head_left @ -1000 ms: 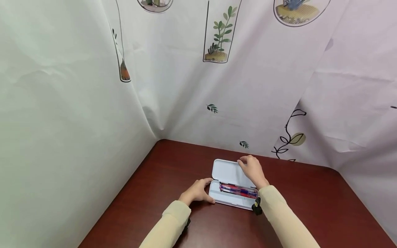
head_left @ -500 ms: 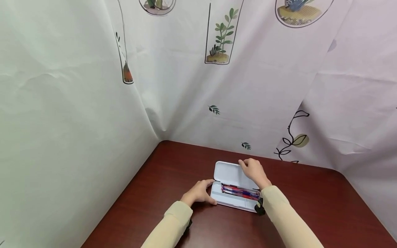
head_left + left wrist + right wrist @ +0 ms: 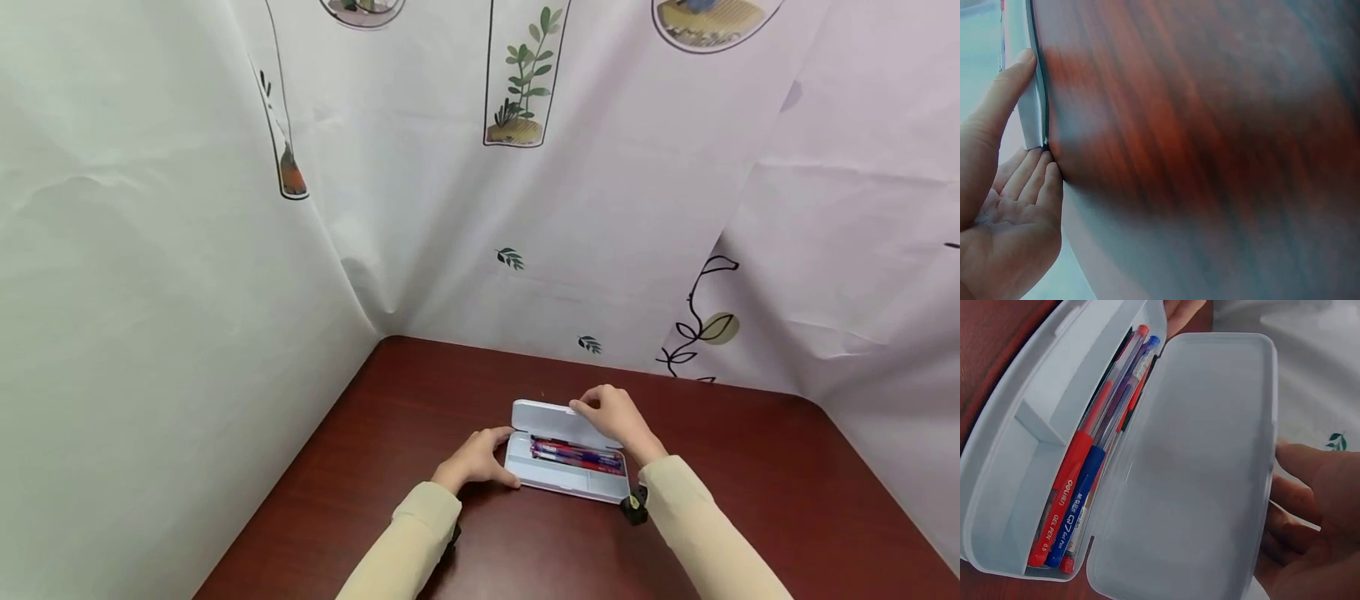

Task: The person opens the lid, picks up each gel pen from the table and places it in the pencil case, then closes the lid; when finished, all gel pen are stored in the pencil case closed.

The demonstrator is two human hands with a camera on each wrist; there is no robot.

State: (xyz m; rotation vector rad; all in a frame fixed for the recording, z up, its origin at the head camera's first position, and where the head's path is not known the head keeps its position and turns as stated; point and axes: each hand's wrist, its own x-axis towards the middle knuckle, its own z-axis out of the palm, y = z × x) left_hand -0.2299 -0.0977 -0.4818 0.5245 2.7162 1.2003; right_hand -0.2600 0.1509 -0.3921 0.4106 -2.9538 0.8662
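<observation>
A light-blue pencil case lies on the table with its lid tilted partly up along the far side. Several pens fill its rear compartment; in the right wrist view a red gel pen and a blue gel pen lie on top. My left hand grips the case's left end, thumb on the near side and fingers on the far side. My right hand holds the lid's free edge between thumb and fingers. The front compartments hold nothing visible.
The dark red-brown table extends around the case. White cloth printed with plants hangs behind the table's far edge and along its left side. A black wrist device sits by the case's right end.
The lid, earlier leaning far back, has swung up and forward toward the case, with my right hand on its edge. My left hand stays at the case's left end.
</observation>
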